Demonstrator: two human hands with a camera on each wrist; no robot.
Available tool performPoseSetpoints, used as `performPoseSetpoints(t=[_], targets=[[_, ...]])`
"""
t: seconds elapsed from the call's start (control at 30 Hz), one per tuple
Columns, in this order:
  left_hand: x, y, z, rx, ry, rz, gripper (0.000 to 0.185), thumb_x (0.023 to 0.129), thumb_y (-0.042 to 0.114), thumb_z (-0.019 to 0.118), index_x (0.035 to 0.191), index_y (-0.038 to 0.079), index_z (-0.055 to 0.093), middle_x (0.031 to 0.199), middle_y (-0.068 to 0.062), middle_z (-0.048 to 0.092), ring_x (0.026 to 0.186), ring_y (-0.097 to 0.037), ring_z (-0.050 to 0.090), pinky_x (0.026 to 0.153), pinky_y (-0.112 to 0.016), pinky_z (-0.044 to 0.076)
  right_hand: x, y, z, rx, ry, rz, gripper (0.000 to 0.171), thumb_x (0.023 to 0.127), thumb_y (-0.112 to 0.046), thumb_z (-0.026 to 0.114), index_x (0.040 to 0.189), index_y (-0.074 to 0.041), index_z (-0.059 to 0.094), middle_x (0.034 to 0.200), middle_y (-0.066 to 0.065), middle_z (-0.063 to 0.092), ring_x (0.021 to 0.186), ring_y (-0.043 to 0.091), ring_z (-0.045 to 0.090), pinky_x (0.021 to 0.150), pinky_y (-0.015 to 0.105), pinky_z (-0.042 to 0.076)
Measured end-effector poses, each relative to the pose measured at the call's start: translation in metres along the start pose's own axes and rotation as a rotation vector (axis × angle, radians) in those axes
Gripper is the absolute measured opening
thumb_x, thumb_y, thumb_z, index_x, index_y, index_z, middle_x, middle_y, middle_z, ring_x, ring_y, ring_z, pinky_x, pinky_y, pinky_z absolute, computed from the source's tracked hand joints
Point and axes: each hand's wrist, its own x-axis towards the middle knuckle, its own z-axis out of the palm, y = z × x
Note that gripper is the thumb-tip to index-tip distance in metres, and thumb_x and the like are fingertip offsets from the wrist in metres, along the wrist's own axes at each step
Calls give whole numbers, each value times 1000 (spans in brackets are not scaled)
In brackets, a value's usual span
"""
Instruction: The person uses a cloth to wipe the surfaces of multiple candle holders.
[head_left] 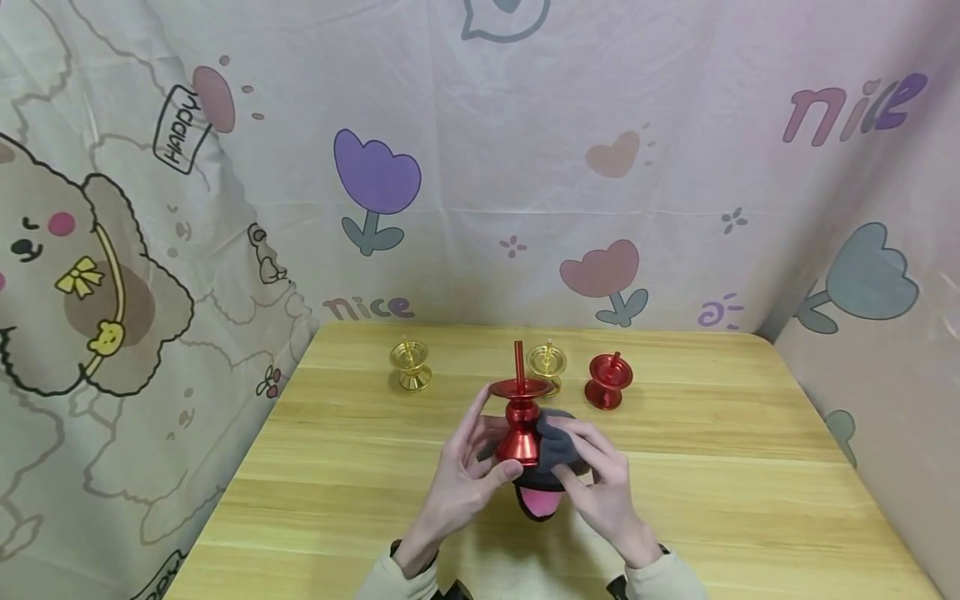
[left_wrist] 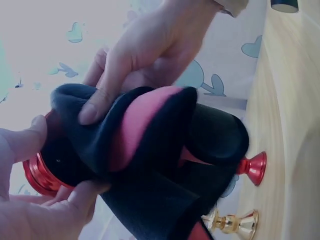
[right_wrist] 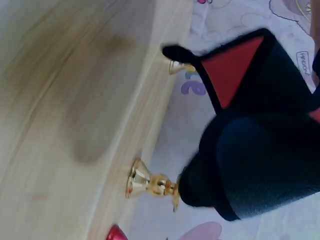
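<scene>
Above the table my left hand point(head_left: 465, 479) grips a glossy red candle holder point(head_left: 519, 437), fingers behind it and thumb at its base. The holder stands nearly upright, its dish and thin spike on top. My right hand point(head_left: 606, 492) pinches a dark grey cloth point(head_left: 557, 448) with a pink underside against the holder's right side. From the left wrist view, the holder's round base point(left_wrist: 37, 175) faces the camera and folds of cloth point(left_wrist: 80, 127) lie against it, under the right thumb. Hanging cloth point(right_wrist: 270, 155) fills much of the right wrist view, where most of the right hand is hidden.
Behind the hands, a gold candle holder point(head_left: 410, 358) stands at the left. Another gold one point(head_left: 551, 362) is partly hidden by the held holder, and a shorter red one point(head_left: 606, 383) is to its right. A printed curtain point(head_left: 480, 167) hangs behind the wooden table point(head_left: 300, 483).
</scene>
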Motion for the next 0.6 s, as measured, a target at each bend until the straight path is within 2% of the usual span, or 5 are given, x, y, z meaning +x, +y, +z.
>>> performPoseSetpoints(t=[0.07,0.13,0.23,0.43,0.6], targets=[[0,-1,-1,-24,-22,15,92,91,2,71,162,8,12,131,-37,54,116,-9,63,98,-33,57,-3,1,1,44,26,51,25,90,2,70,113,14,69,115,22,69,117,17,66,100,19,52],[0,-1,-1,-34,-37,12,92,92,1,70,163,10,12,132,-37,53,118,-9,62,100,-31,56,-3,2,2,20,44,32,22,90,3,70,109,14,70,113,22,70,114,19,67,99,19,53],[1,0,0,-10,-34,-12,95,91,2,71,163,14,11,134,-32,55,121,-9,61,105,-28,52,2,1,4,-84,79,-77,19,92,0,69,102,15,71,107,25,71,108,25,69,101,23,53],[2,5,6,128,71,-16,103,81,8,84,162,18,20,135,-18,62,123,-9,60,109,-24,49,17,-3,10,-246,103,-282,19,94,0,65,96,18,71,97,30,70,103,32,70,103,29,54],[1,5,3,92,64,20,97,83,4,81,161,13,23,132,-25,64,121,-9,64,104,-28,53,17,-6,13,-187,146,-218,19,93,3,64,99,20,69,102,28,70,106,31,69,103,28,54]])
